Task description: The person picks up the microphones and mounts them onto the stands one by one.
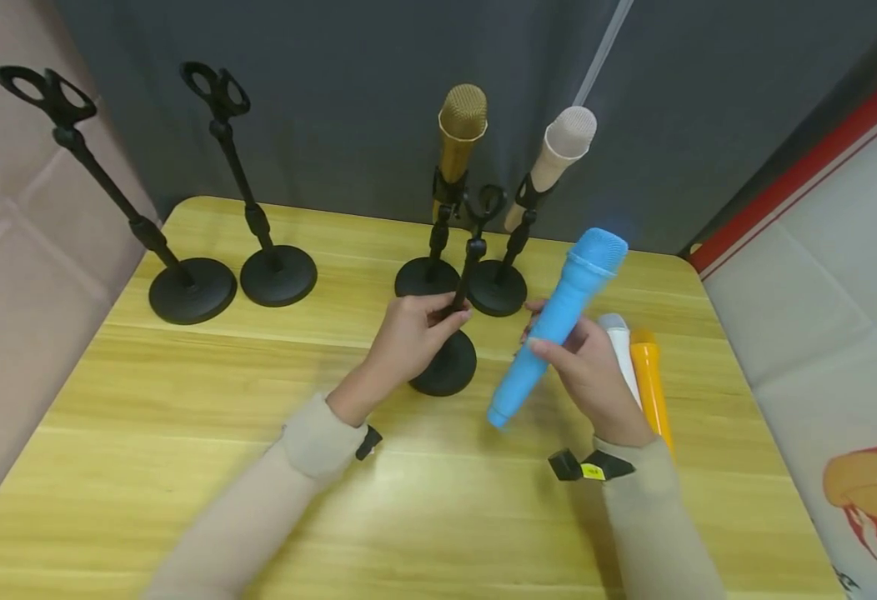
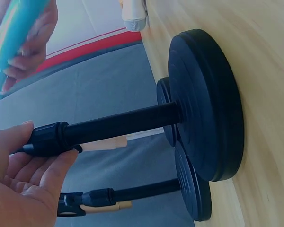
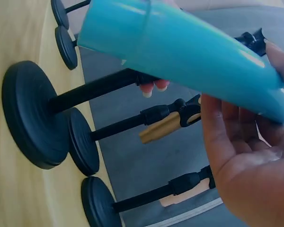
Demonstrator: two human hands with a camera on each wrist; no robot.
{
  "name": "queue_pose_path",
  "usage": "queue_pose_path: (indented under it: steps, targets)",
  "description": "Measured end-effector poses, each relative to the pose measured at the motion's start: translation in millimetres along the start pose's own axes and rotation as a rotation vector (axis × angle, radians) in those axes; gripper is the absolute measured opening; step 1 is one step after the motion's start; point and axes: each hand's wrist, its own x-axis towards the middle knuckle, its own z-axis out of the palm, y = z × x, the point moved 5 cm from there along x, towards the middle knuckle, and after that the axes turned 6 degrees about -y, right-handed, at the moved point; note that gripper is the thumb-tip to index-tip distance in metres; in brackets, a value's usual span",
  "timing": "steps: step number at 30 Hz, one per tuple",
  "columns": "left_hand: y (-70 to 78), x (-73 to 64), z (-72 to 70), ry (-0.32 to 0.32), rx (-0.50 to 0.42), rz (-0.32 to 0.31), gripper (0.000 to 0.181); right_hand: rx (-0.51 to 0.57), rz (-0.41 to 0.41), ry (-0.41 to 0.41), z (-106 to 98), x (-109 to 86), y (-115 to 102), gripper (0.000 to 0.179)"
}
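Note:
My left hand (image 1: 416,337) pinches the pole of a black microphone stand (image 1: 444,367) between thumb and fingers, at the collar seen in the left wrist view. That stand's clip (image 1: 488,202) holds nothing. To its right, my right hand (image 1: 584,367) grips a blue microphone (image 1: 551,321), tilted with its mesh head up and away from me. Just behind are two more stands, one bearing a gold microphone (image 1: 459,137), the other a pale beige microphone (image 1: 558,150). In the right wrist view the blue microphone (image 3: 194,52) crosses in front of the held stand's pole (image 3: 94,90).
Two black stands with bare clips, one at the far left (image 1: 192,292) and one beside it (image 1: 278,275), stand on the wooden table (image 1: 206,467). A white microphone (image 1: 618,346) and an orange microphone (image 1: 650,379) lie right of my right hand. A dark panel (image 1: 333,108) rises behind the table.

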Motion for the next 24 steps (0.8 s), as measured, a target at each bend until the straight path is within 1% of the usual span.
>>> queue_pose_path:
  steps: [4, 7, 12, 13, 15, 18, 19, 20, 22, 24]
  targets:
    - [3.4, 1.1, 7.1, -0.006, 0.005, 0.009, 0.024, -0.027, -0.044, -0.025, 2.3, 5.4, -9.0, 0.016]
    - [5.8, 1.1, 11.2, -0.003, 0.014, 0.017, 0.026, -0.034, -0.090, -0.025, 3.0, 9.7, -19.2, 0.017]
    - [9.1, 0.3, 16.4, 0.008, 0.023, 0.030, 0.022, -0.108, -0.136, 0.084, -0.3, 16.4, -36.6, 0.034]
    - [9.5, 0.2, 17.8, 0.006, 0.021, 0.033, 0.021, -0.094, -0.146, 0.097, -0.6, 17.2, -40.2, 0.037]
    - [10.5, 0.1, 20.0, -0.001, 0.012, 0.036, 0.021, -0.024, -0.172, 0.105, -1.0, 19.7, -47.4, 0.039]
    - [10.9, -0.5, 21.8, 0.000, -0.001, 0.037, 0.021, 0.092, -0.214, 0.075, -0.2, 23.6, -57.9, 0.045]
    - [11.0, -0.8, 21.8, 0.004, -0.005, 0.038, 0.021, 0.110, -0.228, 0.062, 0.3, 25.0, -61.2, 0.047]
    - [11.0, -1.1, 21.6, 0.009, -0.005, 0.041, 0.021, 0.109, -0.246, 0.048, 0.7, 26.2, -64.4, 0.047]
    - [10.9, -1.8, 21.0, 0.020, -0.006, 0.046, 0.021, 0.060, -0.280, 0.041, 1.4, 27.6, -70.9, 0.044]
    - [10.3, -2.1, 20.5, 0.025, -0.007, 0.053, 0.022, 0.009, -0.329, 0.056, 2.1, 29.1, -78.1, 0.041]
